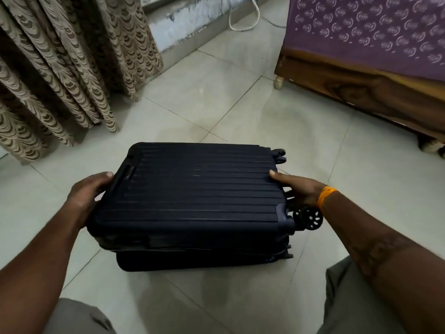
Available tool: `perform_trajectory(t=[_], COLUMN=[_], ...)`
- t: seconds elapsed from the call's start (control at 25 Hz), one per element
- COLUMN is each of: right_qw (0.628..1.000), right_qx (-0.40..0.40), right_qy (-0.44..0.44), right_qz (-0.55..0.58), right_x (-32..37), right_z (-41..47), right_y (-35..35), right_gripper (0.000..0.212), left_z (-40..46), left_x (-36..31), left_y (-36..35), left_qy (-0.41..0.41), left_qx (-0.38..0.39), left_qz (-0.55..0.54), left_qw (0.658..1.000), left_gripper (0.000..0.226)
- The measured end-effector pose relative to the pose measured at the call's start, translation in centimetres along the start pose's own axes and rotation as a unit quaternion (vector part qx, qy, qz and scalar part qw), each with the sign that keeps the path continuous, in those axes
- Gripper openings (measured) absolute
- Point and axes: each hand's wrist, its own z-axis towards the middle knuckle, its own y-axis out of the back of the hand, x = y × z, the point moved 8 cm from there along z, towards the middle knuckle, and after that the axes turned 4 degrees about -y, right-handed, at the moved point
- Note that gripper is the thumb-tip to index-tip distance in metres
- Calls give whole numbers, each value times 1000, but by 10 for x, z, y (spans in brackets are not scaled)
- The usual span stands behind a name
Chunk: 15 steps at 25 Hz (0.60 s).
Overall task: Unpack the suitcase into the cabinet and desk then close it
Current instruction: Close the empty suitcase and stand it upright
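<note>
We hold the dark navy ribbed hard-shell suitcase [192,196] flat and closed between our hands, on the pale tiled floor [240,104]. Our left hand [84,194] curls around its handle end; our right hand [298,189], with an orange wristband [325,196], grips the wheeled end, thumb on top, just above a black wheel [309,218].

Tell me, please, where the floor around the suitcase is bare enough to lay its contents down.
The tiled floor is bare beyond the suitcase, between the curtain and the wooden bed frame. A smaller bare strip lies in front of it, between the knees. Its two ends are crowded: the left hand grips one, the right hand holds the wheel end.
</note>
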Motion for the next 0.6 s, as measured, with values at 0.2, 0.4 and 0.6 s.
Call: perform_trajectory(t=[0.2,0.4,0.6], right_qw=[998,995,997], right_qx=[-49,-90,-81], right_qy=[10,18,-9], right_qz=[-23,32,-14], right_x=[-4,-8,-26], right_z=[1,-1,11], right_y=[-13,9,3], right_gripper=[49,35,48], left_z=[-5,1,-8], left_x=[23,18,43], left_y=[-36,-35,-42], left_qy=[28,17,70], left_qx=[79,74,100], left_qz=[126,133,161], left_qw=[989,988,979], left_gripper=[45,47,63])
